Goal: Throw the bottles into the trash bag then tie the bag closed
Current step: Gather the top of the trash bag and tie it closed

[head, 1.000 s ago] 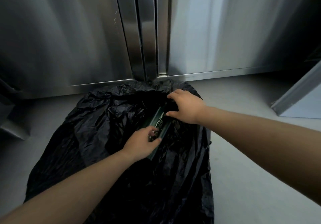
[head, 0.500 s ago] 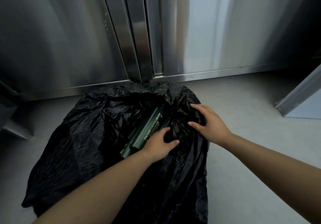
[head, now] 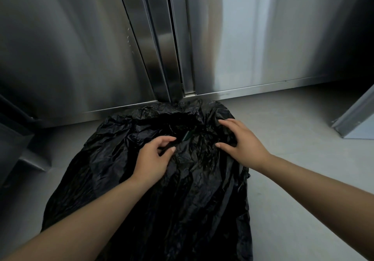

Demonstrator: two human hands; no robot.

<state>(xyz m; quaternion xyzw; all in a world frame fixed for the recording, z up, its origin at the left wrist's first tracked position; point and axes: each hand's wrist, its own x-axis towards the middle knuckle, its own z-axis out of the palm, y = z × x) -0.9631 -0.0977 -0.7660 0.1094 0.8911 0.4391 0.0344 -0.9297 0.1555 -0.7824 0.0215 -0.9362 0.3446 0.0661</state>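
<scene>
A green bottle [head: 187, 135] is showing only as a sliver in the mouth of the black trash bag [head: 182, 200], sitting at lower centre. The left hand [head: 152, 159] is curling, seemingly pinching a fold of the bag; the right hand [head: 241, 142] is resting spread-fingered on it, below steel cabinet doors [head: 81, 48]

No readable text, label, brand, number or sign anywhere. Only a thin green sliver of a bottle [head: 187, 135] showing among the folds of the black trash bag [head: 182, 200], too small and dark for any lettering. A faint row of tiny marks on the steel door [head: 60, 48] at left, near its right edge, too small to make out.
</scene>
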